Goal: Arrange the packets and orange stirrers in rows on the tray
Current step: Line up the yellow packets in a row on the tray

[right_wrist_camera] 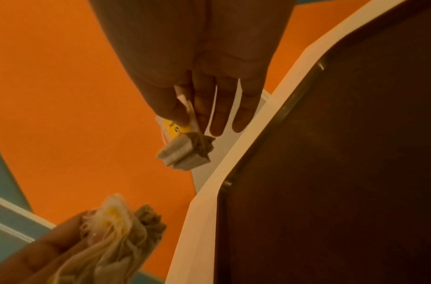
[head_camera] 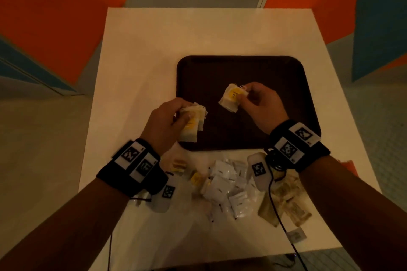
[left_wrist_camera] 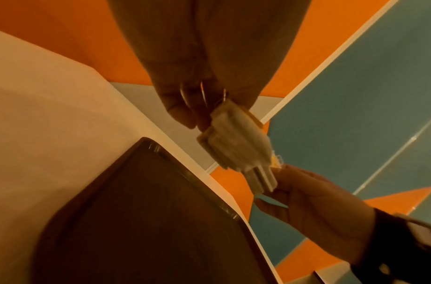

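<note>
A dark brown tray (head_camera: 242,68) lies on the white table; I see no packet lying on it. My left hand (head_camera: 180,114) grips a bundle of several tea bags with yellow tags (head_camera: 191,125) over the tray's near left corner. In the left wrist view the bundle (left_wrist_camera: 236,138) hangs from my left fingers (left_wrist_camera: 185,115). My right hand (head_camera: 244,94) pinches a tea bag packet (head_camera: 232,98) by its top, held above the tray's middle. The right wrist view shows this packet (right_wrist_camera: 185,151) dangling below the thumb and fingers (right_wrist_camera: 199,115).
In front of the tray lies a heap of white packets (head_camera: 229,189), with brown packets (head_camera: 284,200) to its right and small yellow-tagged pieces (head_camera: 196,178) to its left. A black cable (head_camera: 277,211) runs from my right wrist over the brown packets. The floor is orange and blue.
</note>
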A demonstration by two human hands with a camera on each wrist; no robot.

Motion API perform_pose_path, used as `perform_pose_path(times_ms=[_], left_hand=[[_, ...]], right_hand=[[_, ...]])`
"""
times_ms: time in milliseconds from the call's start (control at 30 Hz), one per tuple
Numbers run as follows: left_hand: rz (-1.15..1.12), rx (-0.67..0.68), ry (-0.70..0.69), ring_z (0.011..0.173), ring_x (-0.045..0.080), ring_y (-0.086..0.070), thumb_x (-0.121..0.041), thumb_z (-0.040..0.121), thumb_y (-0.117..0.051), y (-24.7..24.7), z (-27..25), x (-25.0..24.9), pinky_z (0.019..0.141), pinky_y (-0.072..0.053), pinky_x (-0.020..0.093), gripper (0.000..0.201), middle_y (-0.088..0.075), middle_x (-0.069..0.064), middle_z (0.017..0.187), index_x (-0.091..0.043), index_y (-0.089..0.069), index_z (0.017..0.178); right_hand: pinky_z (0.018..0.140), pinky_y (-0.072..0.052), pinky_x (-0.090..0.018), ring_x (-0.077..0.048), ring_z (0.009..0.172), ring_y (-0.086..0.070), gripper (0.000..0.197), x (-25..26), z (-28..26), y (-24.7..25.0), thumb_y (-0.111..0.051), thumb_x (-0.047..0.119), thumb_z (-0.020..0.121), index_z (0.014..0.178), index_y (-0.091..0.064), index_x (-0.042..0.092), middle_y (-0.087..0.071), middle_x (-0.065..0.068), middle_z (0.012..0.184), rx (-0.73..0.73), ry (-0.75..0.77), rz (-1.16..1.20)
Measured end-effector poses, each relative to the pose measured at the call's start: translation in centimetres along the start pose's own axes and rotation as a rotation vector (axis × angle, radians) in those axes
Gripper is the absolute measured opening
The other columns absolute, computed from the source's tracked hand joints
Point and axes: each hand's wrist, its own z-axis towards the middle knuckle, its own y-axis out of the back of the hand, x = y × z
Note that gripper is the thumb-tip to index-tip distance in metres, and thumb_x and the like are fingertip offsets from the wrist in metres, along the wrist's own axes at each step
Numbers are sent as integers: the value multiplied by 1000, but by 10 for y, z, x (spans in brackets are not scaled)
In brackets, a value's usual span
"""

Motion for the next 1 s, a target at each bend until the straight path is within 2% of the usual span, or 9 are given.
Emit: perform_pose_path(times_ms=[100, 200, 333, 433, 533, 667, 767, 867, 1000], left_hand=[[-33, -32, 61, 89, 17, -55, -18, 90, -55, -2, 42, 8, 73, -46, 33, 5, -58, -3, 96, -17, -57, 93], [27, -77, 127, 89, 17, -50, -21, 89, -56, -4, 89, 22, 74, -38, 29, 16, -55, 3, 98, -9, -59, 99], [66, -35, 234, 93, 24, -53, -25, 90, -55, -11, 137, 45, 75, -36, 29, 24, -59, 15, 104, -6, -60, 104], [112, 1, 259, 96, 32, -57, -24, 89, -56, -14, 163, 57, 75, -38, 29, 25, -60, 19, 104, -5, -62, 105], [115, 22, 230, 84, 31, -59, -19, 89, -56, -13, 184, 61, 69, -42, 31, 21, -64, 19, 91, -2, -65, 97], [180, 51, 205, 70, 23, -52, -15, 88, -55, -13, 199, 69, 62, -36, 29, 16, -57, 11, 76, -2, -65, 88], [196, 70, 192, 73, 23, -56, -15, 87, -57, -13, 202, 73, 64, -44, 31, 15, -66, 15, 87, -5, -68, 90], [180, 89, 205, 93, 25, -60, -20, 89, -56, -12, 198, 74, 80, -50, 36, 22, -65, 11, 107, -11, -67, 106], [-31, -20, 302, 98, 24, -59, -13, 88, -57, -11, 184, 74, 85, -53, 41, 29, -59, 9, 120, -13, -59, 116]], right_hand=[[71, -50, -34, -14, 74, -58, 10, -3, 32, 9, -61, 19, 85, 86, -57, 28, -63, -1, 83, -14, 31, -33], [73, -48, -34, -14, 75, -56, 11, -7, 69, 4, -62, 17, 84, 85, -56, 27, -61, 1, 85, 1, 31, -29], [76, -45, -27, -13, 82, -56, 4, -15, 102, -18, -60, 22, 86, 89, -57, 22, -61, 1, 91, 97, -3, -97], [74, -38, -22, -10, 86, -54, 12, -20, 118, -34, -55, 25, 89, 97, -60, 18, -63, -1, 98, 201, -23, -203], [76, -37, -19, -9, 89, -53, 15, -23, 131, -45, -53, 22, 91, 103, -59, 16, -64, -3, 104, 245, -22, -220], [70, -33, -12, -10, 91, -53, 17, -26, 143, -55, -53, 19, 90, 106, -59, 16, -60, 0, 101, 389, -7, -213], [75, -34, -14, -9, 93, -53, 17, -27, 145, -66, -55, 20, 89, 105, -60, 17, -58, 2, 100, 456, -17, -155], [66, -34, -7, -8, 92, -52, 19, -31, 143, -79, -56, 19, 89, 107, -61, 13, -62, -4, 105, 438, 17, -148], [69, -35, -4, -8, 93, -50, 24, -34, 137, -92, -55, 12, 89, 112, -59, 8, -61, -8, 109, 366, -11, -94]])
